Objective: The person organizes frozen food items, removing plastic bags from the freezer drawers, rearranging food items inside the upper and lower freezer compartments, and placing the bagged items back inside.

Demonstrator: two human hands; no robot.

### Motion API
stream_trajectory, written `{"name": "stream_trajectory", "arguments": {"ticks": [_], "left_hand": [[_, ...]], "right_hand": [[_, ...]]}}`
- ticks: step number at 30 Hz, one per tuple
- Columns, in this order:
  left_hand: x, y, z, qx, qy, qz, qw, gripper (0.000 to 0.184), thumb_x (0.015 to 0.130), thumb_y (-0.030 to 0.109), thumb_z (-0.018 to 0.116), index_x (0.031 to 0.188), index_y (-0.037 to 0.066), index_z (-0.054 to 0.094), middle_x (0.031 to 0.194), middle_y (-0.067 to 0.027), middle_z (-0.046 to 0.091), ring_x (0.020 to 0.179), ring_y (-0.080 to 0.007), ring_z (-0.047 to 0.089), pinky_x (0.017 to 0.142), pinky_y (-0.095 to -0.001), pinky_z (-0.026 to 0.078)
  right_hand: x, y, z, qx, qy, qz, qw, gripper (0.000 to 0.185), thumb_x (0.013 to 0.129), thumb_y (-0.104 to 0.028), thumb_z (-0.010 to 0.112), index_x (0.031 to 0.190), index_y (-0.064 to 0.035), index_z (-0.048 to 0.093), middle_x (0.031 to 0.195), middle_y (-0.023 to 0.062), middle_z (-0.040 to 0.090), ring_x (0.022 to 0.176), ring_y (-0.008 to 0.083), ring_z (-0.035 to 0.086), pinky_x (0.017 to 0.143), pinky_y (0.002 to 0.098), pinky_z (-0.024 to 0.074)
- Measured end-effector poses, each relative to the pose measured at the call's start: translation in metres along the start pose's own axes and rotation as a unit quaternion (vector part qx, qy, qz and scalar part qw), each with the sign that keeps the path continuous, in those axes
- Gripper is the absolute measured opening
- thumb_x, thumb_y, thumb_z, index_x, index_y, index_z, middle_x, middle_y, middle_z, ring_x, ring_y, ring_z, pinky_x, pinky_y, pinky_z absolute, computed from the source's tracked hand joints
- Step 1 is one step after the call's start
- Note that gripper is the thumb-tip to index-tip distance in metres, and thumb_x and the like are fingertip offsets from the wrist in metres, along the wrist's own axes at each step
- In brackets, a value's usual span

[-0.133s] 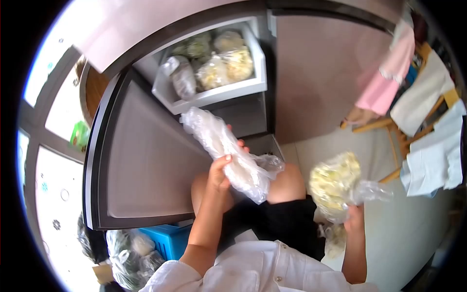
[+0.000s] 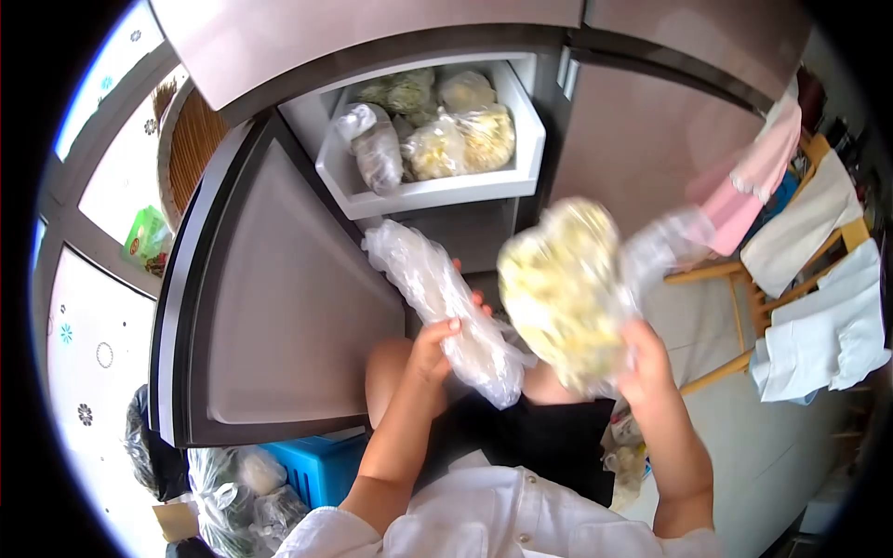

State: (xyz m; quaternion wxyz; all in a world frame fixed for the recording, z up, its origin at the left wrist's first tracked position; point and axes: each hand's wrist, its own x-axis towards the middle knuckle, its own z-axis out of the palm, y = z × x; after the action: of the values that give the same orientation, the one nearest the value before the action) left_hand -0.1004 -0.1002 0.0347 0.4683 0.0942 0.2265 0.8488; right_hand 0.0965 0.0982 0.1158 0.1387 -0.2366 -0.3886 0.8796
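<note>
My left hand (image 2: 441, 346) is closed round a long package wrapped in white, cloudy plastic (image 2: 446, 307); its contents cannot be made out. My right hand (image 2: 644, 361) grips the side of a clear plastic bag of pale yellow-green chopped food (image 2: 563, 288), slightly blurred, with its loose end trailing right. Beyond both hands, a white freezer drawer (image 2: 437, 197) is pulled out. Inside it lie several bagged items, among them a bag of yellowish pieces (image 2: 486, 139), a whitish wrapped bundle (image 2: 378, 153) and a greenish bag (image 2: 409, 93).
The open fridge door (image 2: 288, 307) stands at left. Below it are a blue basket (image 2: 321, 465) and filled plastic bags (image 2: 223, 493). Chairs draped with cloths (image 2: 819, 316) stand at right. More bags (image 2: 628, 465) lie on the floor by my right leg.
My right hand has lifted the bag of yellow-green food up and left, toward the drawer. The white package in my left hand has shifted slightly, and the view has moved a little.
</note>
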Motion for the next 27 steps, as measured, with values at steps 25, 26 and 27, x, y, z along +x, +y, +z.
{"name": "stream_trajectory", "arguments": {"ticks": [25, 26, 27], "left_hand": [[0.016, 0.023, -0.006, -0.049, -0.038, 0.032, 0.998, 0.09, 0.073, 0.003, 0.066, 0.147, 0.02, 0.018, 0.112, -0.011, 0.052, 0.107, -0.0267, 0.055, 0.09, -0.0434, 0.048], [0.016, 0.024, -0.005, -0.048, -0.029, 0.031, 0.998, 0.091, 0.073, 0.003, 0.067, 0.147, 0.02, 0.017, 0.112, -0.011, 0.053, 0.107, -0.0268, 0.055, 0.09, -0.0433, 0.048], [0.016, 0.027, -0.002, -0.049, -0.018, 0.028, 0.998, 0.091, 0.073, 0.004, 0.067, 0.147, 0.02, 0.017, 0.112, -0.011, 0.053, 0.107, -0.0269, 0.055, 0.09, -0.0432, 0.048]], "right_hand": [[0.362, -0.095, 0.245, -0.003, 0.041, -0.161, 0.986, 0.025, 0.098, -0.019, 0.047, 0.12, -0.0078, 0.053, 0.118, 0.0121, 0.057, 0.107, 0.0296, 0.058, 0.089, 0.0535, 0.0511], [0.361, -0.099, 0.246, -0.039, 0.042, -0.169, 0.984, 0.026, 0.097, -0.019, 0.05, 0.121, -0.0074, 0.052, 0.12, 0.0129, 0.057, 0.108, 0.0314, 0.057, 0.089, 0.0544, 0.0511], [0.363, -0.1, 0.244, -0.075, 0.045, -0.173, 0.981, 0.029, 0.095, -0.018, 0.052, 0.122, -0.0069, 0.052, 0.121, 0.0136, 0.056, 0.109, 0.0332, 0.057, 0.088, 0.0552, 0.0511]]}}
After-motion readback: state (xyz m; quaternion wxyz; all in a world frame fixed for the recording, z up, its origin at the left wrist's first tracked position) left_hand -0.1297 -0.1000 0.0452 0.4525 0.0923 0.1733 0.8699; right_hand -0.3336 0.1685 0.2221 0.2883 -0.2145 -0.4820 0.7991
